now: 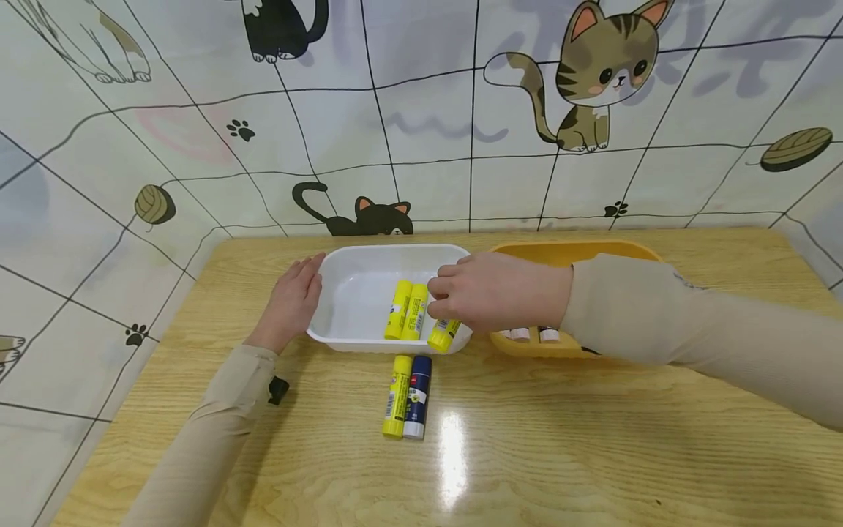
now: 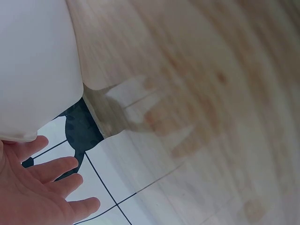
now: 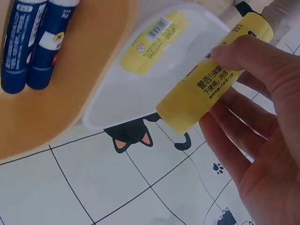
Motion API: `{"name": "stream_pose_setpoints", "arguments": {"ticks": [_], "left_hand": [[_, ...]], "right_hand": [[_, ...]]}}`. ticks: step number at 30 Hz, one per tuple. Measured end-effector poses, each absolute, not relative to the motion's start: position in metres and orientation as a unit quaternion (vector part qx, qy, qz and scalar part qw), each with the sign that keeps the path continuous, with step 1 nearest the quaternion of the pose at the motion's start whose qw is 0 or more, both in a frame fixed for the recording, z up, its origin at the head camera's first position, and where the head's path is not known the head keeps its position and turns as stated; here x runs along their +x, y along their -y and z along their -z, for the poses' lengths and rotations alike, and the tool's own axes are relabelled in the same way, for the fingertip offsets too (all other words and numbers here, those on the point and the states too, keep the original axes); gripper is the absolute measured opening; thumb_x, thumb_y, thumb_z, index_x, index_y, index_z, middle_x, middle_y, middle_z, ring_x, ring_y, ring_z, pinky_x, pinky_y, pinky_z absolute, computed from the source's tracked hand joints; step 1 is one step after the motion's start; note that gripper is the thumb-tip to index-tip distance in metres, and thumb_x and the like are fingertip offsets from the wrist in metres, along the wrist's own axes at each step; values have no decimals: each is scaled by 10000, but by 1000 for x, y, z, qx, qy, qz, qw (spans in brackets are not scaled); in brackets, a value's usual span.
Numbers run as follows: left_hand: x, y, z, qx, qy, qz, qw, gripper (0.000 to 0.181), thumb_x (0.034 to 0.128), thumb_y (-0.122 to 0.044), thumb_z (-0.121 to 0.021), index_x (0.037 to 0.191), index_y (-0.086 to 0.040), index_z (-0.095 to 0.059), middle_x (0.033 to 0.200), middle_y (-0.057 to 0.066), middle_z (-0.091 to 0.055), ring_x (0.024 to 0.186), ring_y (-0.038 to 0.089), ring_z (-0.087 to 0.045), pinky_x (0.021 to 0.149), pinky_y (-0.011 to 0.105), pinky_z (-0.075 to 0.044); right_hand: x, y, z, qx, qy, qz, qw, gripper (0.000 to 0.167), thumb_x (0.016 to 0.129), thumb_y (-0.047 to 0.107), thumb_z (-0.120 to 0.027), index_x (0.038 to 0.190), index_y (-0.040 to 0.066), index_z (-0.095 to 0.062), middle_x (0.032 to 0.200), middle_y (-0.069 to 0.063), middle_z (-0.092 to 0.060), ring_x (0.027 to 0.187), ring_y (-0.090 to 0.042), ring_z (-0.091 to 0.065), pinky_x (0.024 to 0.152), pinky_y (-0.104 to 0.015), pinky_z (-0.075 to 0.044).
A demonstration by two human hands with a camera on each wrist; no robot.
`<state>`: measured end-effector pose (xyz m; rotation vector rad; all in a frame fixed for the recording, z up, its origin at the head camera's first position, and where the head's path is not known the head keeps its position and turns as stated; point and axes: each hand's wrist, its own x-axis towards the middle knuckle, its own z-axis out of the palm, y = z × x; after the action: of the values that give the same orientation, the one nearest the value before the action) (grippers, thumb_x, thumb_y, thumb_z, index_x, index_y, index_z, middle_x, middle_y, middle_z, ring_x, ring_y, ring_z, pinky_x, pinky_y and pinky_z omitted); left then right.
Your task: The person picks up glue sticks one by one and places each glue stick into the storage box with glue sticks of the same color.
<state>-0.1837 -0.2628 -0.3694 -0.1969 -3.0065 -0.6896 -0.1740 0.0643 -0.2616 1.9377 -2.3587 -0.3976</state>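
Observation:
In the head view my right hand point(image 1: 490, 289) is over the right end of the white tray point(image 1: 342, 344), holding a yellow glue stick point(image 1: 444, 335). The right wrist view shows this glue stick point(image 3: 211, 77) pinched between thumb and fingers. Two more yellow glue sticks point(image 1: 398, 310) lie side by side in the tray. My left hand point(image 1: 293, 300) rests against the tray's left end, its fingers point(image 2: 56, 168) extended in the left wrist view. In front of the tray, a yellow glue stick point(image 1: 397, 395) and a dark blue one point(image 1: 418, 397) lie together on the table.
To the right stands an orange tray point(image 1: 632, 250), partly hidden by my right arm. Blue glue sticks point(image 3: 42, 47) lie in it, seen in the right wrist view. A cat-patterned cloth point(image 1: 435, 190) rises behind the wooden table point(image 1: 560, 439).

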Motion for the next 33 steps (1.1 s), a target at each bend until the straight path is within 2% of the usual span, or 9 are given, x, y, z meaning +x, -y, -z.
{"name": "stream_pose_setpoints", "arguments": {"ticks": [7,13,23,33], "left_hand": [[-183,263,369,-62,972,228,20,466,1058,-172,-303,1487,11,-321,1474,297,-328,1379,485,-213,1113,608,-144],[-184,264,370,-62,970,232,28,466,1054,-166,-313,1486,8,-325,1474,294,-331,1379,482,-218,1118,600,-144],[-184,264,371,-62,970,234,25,464,1051,-155,-317,1483,17,-326,1472,292,-336,1378,479,-225,1126,580,-142],[-185,264,373,-66,970,234,28,464,1048,-143,-324,1483,18,-325,1471,277,-350,1376,466,-244,1131,567,-148]], "right_hand": [[-185,-57,254,621,768,155,15,322,841,168,-766,1146,115,-680,1046,-61,-633,871,-218,-563,772,-310,-529],[-193,-49,251,614,769,176,4,297,850,136,-747,1141,127,-684,1048,-61,-635,860,-211,-571,738,-304,-534],[-198,-38,267,599,770,215,-48,372,857,158,-748,1221,181,-675,1123,-47,-646,932,-213,-581,776,-293,-534],[-202,-33,275,610,751,248,-50,332,824,183,-789,1145,166,-705,1062,-28,-666,869,-203,-578,744,-283,-532]]}}
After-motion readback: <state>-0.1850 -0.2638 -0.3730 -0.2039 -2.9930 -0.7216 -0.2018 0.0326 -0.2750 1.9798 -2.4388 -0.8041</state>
